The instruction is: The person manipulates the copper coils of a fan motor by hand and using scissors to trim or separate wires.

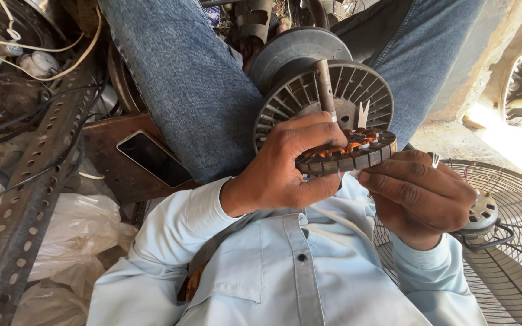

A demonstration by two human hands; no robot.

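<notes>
Both hands pinch the small stator (pixel 347 154) level near the chest so its copper windings face up: the left hand (pixel 288 169) wraps its near edge, the right hand (pixel 421 196) its far edge, above the bare fan rotor (pixel 327 90).

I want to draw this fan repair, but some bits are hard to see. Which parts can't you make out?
Head view:
- Near edge of the round copper-wound motor core: covered by the left hand and right hand.
- What the right hand's fingers pinch: tucked under the core.
- Phone: screen dark, one corner under the jeans leg.
- Fan grille: cut off by the right edge.
</notes>
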